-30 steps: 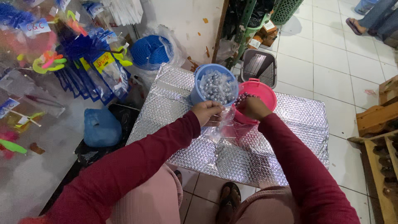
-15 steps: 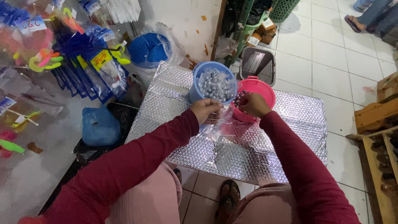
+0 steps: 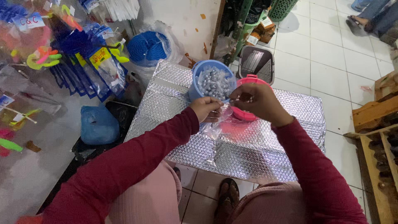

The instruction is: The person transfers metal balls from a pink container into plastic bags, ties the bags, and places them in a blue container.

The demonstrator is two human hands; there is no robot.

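My left hand (image 3: 205, 108) pinches the mouth of a small clear plastic bag (image 3: 218, 122) that hangs over the silver bubble-foil surface (image 3: 248, 153). My right hand (image 3: 258, 101) is closed on several small grey pieces right at the bag's mouth, in front of the pink tub (image 3: 244, 114). A blue tub (image 3: 212, 81) full of small grey metal balls stands just beyond my left hand. Both arms wear dark red sleeves.
A dark mesh basket (image 3: 257, 63) stands behind the tubs. A coil of blue rope (image 3: 148, 48) in plastic and hanging packets (image 3: 99, 62) fill the left. A blue bag (image 3: 98, 125) lies on the floor. Wooden crates (image 3: 379, 137) stand at the right. Another person's legs (image 3: 375, 16) show far right.
My right hand has lifted out of the pink tub and come left to the bag's mouth. My left hand still holds the bag.
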